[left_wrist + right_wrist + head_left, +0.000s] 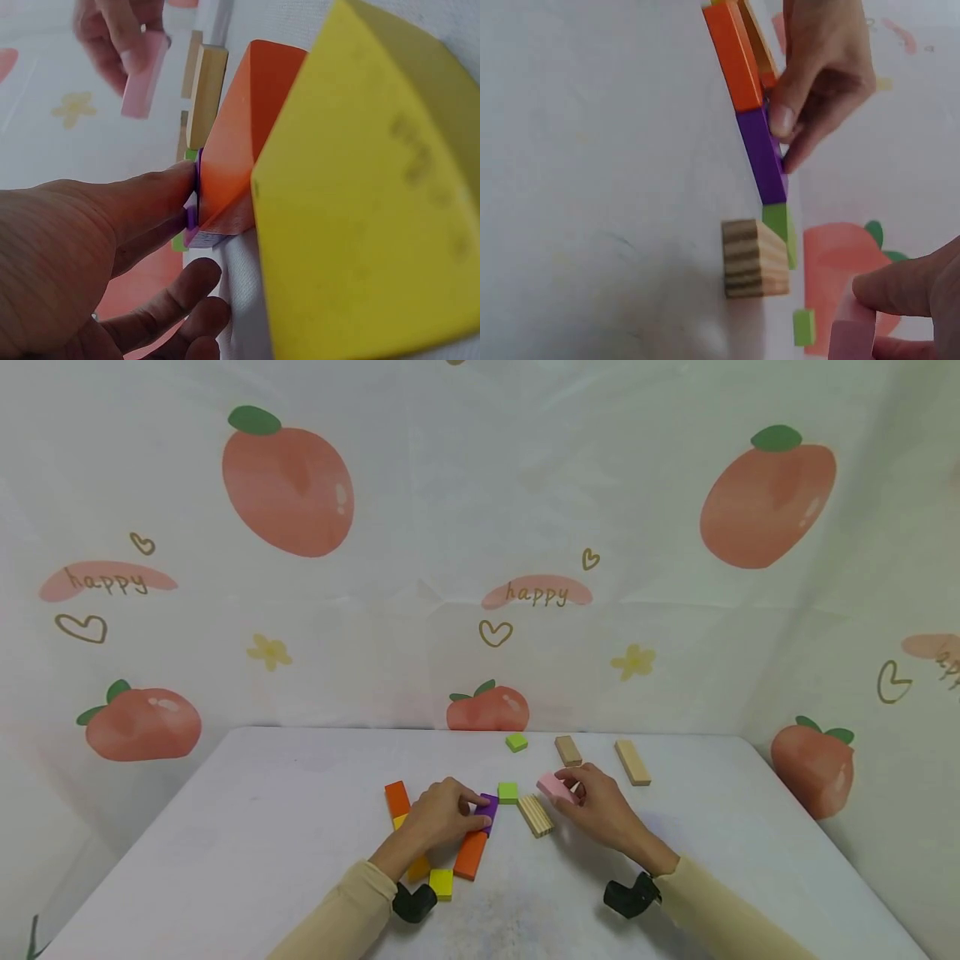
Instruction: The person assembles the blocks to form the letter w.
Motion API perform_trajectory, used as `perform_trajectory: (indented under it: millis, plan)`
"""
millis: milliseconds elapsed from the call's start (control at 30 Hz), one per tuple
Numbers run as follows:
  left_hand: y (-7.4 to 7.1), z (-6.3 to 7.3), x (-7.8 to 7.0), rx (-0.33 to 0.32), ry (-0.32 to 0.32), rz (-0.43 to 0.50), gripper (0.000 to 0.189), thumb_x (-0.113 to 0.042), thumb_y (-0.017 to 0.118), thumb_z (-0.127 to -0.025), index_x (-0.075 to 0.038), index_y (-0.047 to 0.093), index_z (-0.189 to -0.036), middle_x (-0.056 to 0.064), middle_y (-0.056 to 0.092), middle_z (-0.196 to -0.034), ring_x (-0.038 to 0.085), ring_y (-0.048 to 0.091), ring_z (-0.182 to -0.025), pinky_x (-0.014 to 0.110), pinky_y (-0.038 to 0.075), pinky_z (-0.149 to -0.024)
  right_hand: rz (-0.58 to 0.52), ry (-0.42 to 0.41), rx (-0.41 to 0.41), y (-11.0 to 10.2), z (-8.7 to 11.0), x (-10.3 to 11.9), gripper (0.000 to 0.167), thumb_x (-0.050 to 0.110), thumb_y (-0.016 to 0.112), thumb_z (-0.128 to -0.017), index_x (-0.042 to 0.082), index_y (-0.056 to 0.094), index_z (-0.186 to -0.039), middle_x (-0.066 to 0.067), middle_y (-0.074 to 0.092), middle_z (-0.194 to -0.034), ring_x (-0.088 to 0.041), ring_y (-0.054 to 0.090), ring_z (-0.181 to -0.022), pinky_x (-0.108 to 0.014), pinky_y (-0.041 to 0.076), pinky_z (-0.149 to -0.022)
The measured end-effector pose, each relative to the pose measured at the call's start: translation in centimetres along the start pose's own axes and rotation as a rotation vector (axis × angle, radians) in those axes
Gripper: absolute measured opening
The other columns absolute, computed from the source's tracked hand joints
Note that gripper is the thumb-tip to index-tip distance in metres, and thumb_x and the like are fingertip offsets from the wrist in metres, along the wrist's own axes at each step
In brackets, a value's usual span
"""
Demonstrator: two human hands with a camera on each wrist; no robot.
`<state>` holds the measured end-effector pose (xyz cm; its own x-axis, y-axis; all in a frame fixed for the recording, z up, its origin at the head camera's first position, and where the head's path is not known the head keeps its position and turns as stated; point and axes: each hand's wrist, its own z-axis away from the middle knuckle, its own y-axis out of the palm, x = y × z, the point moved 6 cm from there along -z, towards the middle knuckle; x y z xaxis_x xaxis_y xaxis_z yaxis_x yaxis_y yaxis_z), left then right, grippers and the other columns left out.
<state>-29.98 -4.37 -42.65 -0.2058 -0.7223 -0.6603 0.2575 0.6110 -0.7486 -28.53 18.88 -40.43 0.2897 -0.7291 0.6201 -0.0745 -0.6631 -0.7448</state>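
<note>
My left hand [442,814] pinches a purple block [491,804] between thumb and index finger; its other fingers hang loosely curled. An orange block [470,857] adjoins the purple one at its near end, and a green block [507,792] is close to the far end. With thumb and fingers my right hand [602,806] grips a pink block [552,787], raised above the table in the right wrist view. Below and left of it lies a striped wooden block [535,816]. A yellow block [367,202] looms large in the left wrist view.
Another orange block [397,797] and yellow-orange blocks [417,869] form a line partly behind the left forearm. Farther back lie a small green block [517,742] and two plain wooden blocks, one short [567,751], one longer [633,763]. A printed curtain [420,527] hangs behind the white table [262,827].
</note>
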Motion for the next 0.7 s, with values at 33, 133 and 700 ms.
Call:
perform_trajectory:
  millis: [33, 133, 700]
  plan:
    - [0.0, 0.0, 0.0, -0.001, -0.001, 0.000, 0.032, -0.026, 0.082, -0.088, -0.013, 0.078, -0.117, 0.000, 0.058, -0.076, 0.018, 0.052, -0.068, 0.027, 0.041, -0.056, 0.002, -0.002, -0.005, 0.0, 0.4, 0.1, 0.033, 0.006, 0.077, -0.086, -0.001, 0.070, -0.118, -0.003, 0.060, -0.094, -0.014, 0.051, -0.077, -0.025, 0.044, -0.066]
    - [0.0, 0.0, 0.0, 0.002, -0.011, 0.004, 0.033, -0.026, 0.082, -0.088, -0.013, 0.078, -0.117, 0.000, 0.059, -0.076, 0.018, 0.052, -0.069, 0.027, 0.041, -0.057, 0.006, 0.015, -0.011, 0.0, 1.4, 0.2, 0.033, 0.007, 0.078, -0.084, 0.000, 0.071, -0.116, -0.001, 0.059, -0.089, -0.013, 0.050, -0.073, -0.024, 0.043, -0.063]
    - [0.0, 0.0, 0.2, 0.000, -0.016, 0.010, 0.033, -0.027, 0.082, -0.087, -0.013, 0.078, -0.117, 0.000, 0.060, -0.078, 0.018, 0.053, -0.070, 0.028, 0.044, -0.058, -0.018, 0.058, -0.030, 1.0, 5.3, 0.7, 0.027, 0.008, 0.085, -0.072, 0.006, 0.071, -0.094, 0.006, 0.054, -0.075, -0.005, 0.049, -0.064, -0.023, 0.042, -0.058]
